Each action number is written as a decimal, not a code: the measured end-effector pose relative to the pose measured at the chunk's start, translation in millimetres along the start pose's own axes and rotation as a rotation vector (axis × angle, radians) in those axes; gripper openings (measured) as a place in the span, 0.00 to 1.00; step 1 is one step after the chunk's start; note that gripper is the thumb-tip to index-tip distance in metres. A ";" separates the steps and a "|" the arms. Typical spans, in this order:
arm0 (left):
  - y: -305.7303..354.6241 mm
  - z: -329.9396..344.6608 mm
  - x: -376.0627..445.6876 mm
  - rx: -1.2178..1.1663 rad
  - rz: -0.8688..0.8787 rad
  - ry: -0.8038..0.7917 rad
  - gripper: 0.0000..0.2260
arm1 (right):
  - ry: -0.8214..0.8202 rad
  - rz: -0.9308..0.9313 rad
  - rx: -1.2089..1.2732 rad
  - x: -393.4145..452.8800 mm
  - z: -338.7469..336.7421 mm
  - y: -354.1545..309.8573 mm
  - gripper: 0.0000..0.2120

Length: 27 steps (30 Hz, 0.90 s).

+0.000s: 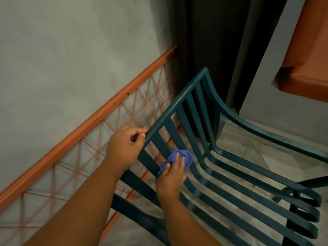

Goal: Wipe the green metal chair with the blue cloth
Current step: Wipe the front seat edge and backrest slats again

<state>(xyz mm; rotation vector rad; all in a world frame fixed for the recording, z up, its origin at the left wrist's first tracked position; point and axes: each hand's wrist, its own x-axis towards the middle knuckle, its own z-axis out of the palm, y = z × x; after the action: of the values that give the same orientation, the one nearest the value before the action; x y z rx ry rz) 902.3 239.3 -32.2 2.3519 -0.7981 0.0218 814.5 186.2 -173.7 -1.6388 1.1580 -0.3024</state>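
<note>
You have one view only, from the camera on your head, so no second view overlaps it. It looks forward and steeply down, close over your own forearms, which enter from the bottom edge and reach toward the middle of the frame. The green metal chair (221, 166) fills the centre and lower right, near the lens. A grey wall (62, 59) takes the upper left, an orange lattice frame (99, 119) crosses it diagonally, and the wide lens bends lines at the edges.
</note>
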 end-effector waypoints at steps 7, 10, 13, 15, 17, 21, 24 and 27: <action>-0.1 -0.2 0.8 -0.058 -0.040 -0.022 0.07 | -0.045 0.048 0.105 -14.1 -10.8 -42.7 0.22; -2.0 0.6 0.6 -0.094 -0.035 -0.021 0.07 | -0.082 -0.249 0.173 -58.8 -12.9 -72.3 0.23; -4.7 1.8 0.9 -0.085 -0.028 -0.008 0.07 | -0.099 -0.359 0.120 -89.2 2.7 -59.2 0.26; -5.2 2.1 0.5 -0.051 -0.021 -0.002 0.07 | -0.082 -0.159 0.238 -88.4 17.3 -28.2 0.17; -5.5 1.9 0.6 -0.016 -0.016 -0.003 0.08 | -0.110 0.132 0.258 -81.8 20.7 -2.0 0.07; -3.0 1.8 -0.1 -0.004 -0.011 -0.001 0.07 | -0.366 0.243 0.066 -61.9 -1.7 20.5 0.10; -2.9 1.8 -0.7 -0.017 -0.015 0.000 0.07 | -0.423 0.160 -0.110 -55.4 -17.7 8.2 0.18; -4.5 3.0 0.0 -0.020 -0.010 0.011 0.07 | -0.448 0.044 -0.050 -61.9 -23.6 -12.8 0.16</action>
<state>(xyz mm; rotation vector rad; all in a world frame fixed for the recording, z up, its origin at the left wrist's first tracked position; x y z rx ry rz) 904.3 240.3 -37.2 2.3346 -0.7779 0.0230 774.2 221.0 -132.2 -1.6149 0.8627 0.1215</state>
